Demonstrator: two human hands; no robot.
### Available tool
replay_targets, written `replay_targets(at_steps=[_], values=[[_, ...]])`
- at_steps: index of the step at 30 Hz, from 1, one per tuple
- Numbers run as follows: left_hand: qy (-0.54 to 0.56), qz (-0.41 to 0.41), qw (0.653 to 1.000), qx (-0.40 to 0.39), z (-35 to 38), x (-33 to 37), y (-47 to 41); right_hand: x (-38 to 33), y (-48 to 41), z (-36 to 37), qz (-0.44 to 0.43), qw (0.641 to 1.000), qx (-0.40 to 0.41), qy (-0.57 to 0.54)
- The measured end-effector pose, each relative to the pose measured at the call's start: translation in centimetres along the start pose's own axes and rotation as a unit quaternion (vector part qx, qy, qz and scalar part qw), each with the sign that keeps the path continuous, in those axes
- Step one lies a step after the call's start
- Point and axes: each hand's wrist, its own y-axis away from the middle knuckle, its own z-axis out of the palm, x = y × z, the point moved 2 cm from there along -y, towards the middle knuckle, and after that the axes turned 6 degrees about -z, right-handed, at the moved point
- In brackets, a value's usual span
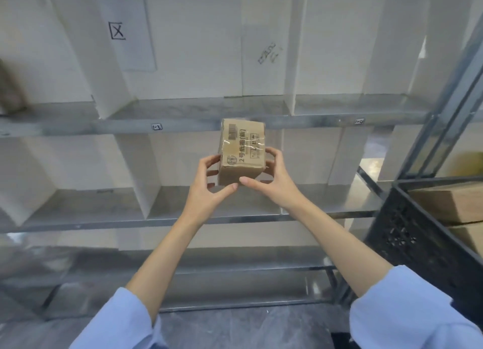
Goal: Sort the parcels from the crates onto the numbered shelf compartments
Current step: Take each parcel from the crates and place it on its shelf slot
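Observation:
A small brown cardboard parcel point(241, 149), taped and printed with dark characters, is held up in front of the metal shelf point(183, 125). My left hand point(209, 181) grips its left side and bottom corner. My right hand point(271, 176) holds its right side, thumb under the front edge. The parcel hangs level with the shelf rail, between the small labels "1-3" point(157, 126) and "1-4" point(360, 121). White dividers split the shelf into compartments.
A black plastic crate point(407, 233) at the right holds more brown parcels point(454, 202). A brown object point(10, 89) lies in the far-left upper compartment. A grey shelf upright point(444, 100) slants at the right. Lower shelf levels lie below my arms.

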Motion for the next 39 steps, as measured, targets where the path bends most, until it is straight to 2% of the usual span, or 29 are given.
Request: replay_targets(at_steps=[7, 15, 22, 28, 39], values=[[-0.005, -0.018, 0.998, 0.061, -6.0, -0.6, 1.4, -1.6, -2.0, 5.8, -0.011, 0.998, -0.048, -0.031], [0.0, -0.01, 0.997, 0.081, -10.9, -0.5, 3.2, -3.6, -2.7, 10.7, -0.064, 0.989, -0.129, -0.029], [-0.02, -0.021, 0.994, 0.108, -13.7, -1.1, 4.1, -4.7, -2.8, 13.4, -0.108, 0.98, -0.159, 0.058], [-0.087, 0.005, 0.986, 0.142, -15.2, -1.2, 4.7, -4.8, -2.9, 14.7, -0.131, 0.975, -0.17, 0.06], [-0.029, -0.014, 0.99, 0.137, -17.1, -1.9, 5.8, -5.3, -3.6, 16.4, -0.114, 0.972, -0.205, -0.035]])
